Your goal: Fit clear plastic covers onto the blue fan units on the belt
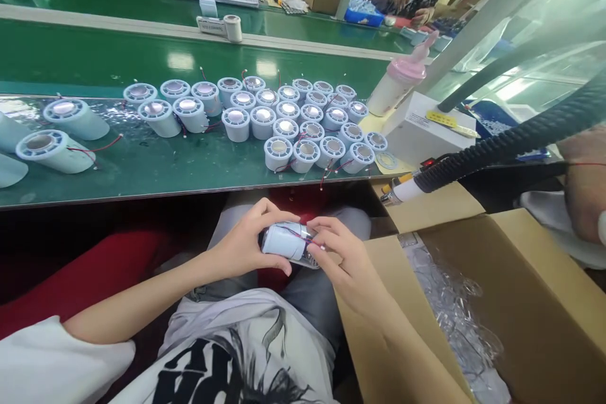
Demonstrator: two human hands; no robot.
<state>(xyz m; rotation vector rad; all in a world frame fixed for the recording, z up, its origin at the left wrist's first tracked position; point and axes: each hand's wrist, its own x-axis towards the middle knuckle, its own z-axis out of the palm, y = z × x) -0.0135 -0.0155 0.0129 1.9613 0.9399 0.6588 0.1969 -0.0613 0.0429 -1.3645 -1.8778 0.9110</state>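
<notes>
Over my lap, my left hand (247,238) wraps thumb and fingers round a light-blue cylindrical housing (285,242), which lies tilted on its side. A clear plastic cup-like part (310,261) shows around its right end. The fingers of my right hand (348,260) are closed on that clear end, close to thin red and dark wires (305,238). Whether the fingertips pinch the wires themselves is hard to see. Many similar light-blue cylinders (278,153) stand on the green bench ahead, several with red wires hanging out.
An open cardboard box (530,284) at my right holds clear plastic parts (445,303). A black hose with a white tip (409,190) juts over it. A white box (419,129) and a pink-lidded bottle (398,79) stand on the bench. Co-workers sit opposite; another person's arm (587,183) is at right.
</notes>
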